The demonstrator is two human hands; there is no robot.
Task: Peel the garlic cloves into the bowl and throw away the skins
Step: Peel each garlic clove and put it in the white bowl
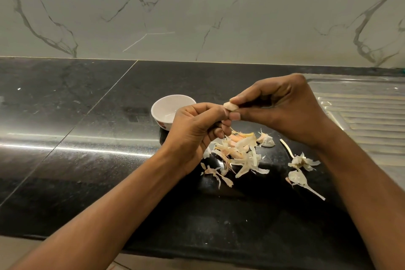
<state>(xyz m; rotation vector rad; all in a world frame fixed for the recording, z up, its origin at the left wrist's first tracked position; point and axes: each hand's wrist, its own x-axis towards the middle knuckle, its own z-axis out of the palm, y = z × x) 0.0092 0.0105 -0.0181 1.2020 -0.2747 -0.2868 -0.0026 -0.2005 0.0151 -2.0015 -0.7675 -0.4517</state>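
- Forearms first, closest to the lens: left forearm (109, 204) comes up from the bottom left corner, right forearm (361, 193) from the bottom right, both bare, both angled inward over the black counter (87, 138).
- Over on the left, a small bowl (173, 96) sits on that counter, white inside with a red pattern low on its outer wall. Its right side is hidden behind the knuckles.
- Left hand (195, 131) is raised just in front of the bowl, fingers curled tight, thumb and forefinger closed on the near end of the garlic clove (230, 106).
- And there's the clove itself: small, pale cream, smooth where it shows, held in the air between the two hands, just right of the bowl and above the litter below.
- Below it, a heap of skins (238, 153) lies on the counter, papery white strips with pinkish-orange pieces mixed in; whether those are cloves or skin, I cannot tell.
- Right hand (278, 105) pinches the clove's far end between thumb and forefinger, the other fingers tucked under.
- Further right, more skins (301, 163), with a stalk, lie apart from the heap.
- Far right, a ribbed steel drainboard (368, 120).
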